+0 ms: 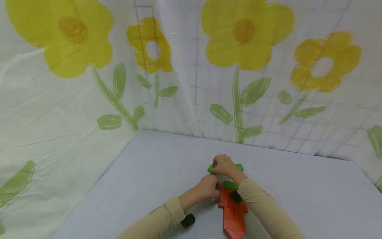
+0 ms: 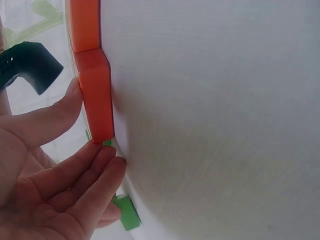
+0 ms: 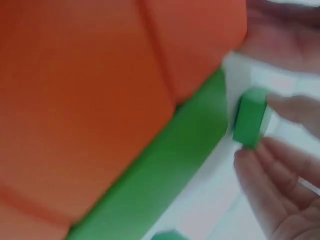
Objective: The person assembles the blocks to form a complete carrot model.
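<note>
In the head view my right hand (image 1: 224, 165) is at the far end of a block layout, over a green block (image 1: 211, 168). The right wrist view has its thumb and fingers pinching a small green block (image 3: 250, 117). My left hand (image 1: 206, 188) is at the left edge of the red-orange blocks (image 1: 233, 217). In the left wrist view, its thumb and fingertips hold the end and side of a red block (image 2: 96, 100). A long green block (image 3: 170, 150) lies against the red blocks, partly behind the right arm in the head view.
Another green block (image 1: 239, 167) sits right of the right hand. The blocks lie on a pale table (image 1: 143, 166). A white curtain (image 1: 185, 83) printed with yellow flowers hangs behind it. Black wrist devices (image 1: 188, 220) show at both sleeves.
</note>
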`<state>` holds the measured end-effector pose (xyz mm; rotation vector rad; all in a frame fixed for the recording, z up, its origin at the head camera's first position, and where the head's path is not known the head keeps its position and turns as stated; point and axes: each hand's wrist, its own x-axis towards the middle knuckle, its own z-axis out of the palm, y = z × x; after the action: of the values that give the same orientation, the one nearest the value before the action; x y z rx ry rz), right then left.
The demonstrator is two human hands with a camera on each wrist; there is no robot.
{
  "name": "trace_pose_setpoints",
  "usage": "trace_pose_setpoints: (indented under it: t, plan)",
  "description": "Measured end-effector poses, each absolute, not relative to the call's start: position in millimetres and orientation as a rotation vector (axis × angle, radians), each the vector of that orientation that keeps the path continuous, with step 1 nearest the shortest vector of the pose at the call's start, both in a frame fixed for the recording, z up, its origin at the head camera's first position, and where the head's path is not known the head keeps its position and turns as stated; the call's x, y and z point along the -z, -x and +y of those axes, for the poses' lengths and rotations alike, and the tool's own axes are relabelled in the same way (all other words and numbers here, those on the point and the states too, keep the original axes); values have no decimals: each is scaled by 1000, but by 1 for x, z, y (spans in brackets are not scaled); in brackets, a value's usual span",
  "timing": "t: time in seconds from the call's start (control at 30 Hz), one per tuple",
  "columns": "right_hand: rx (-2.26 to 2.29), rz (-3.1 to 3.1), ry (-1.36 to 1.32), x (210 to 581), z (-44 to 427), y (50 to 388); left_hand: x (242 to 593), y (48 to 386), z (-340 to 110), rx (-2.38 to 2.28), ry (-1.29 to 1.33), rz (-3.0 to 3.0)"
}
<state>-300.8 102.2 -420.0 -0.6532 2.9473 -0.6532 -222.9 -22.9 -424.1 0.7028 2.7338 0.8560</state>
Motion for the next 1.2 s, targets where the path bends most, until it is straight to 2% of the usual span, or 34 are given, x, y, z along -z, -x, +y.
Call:
trace_pose_setpoints:
  t: [0.33,0.83,1.2]
  plan:
    - [753,2714,1027,416,145,301,424,223,-20,-838,-683,2738]
    - [726,2598,1234,423,166,296,422,221,-21,-890,-615,2706]
    - [704,2557,1278,422,169,296,424,222,-22,-881,-630,2701]
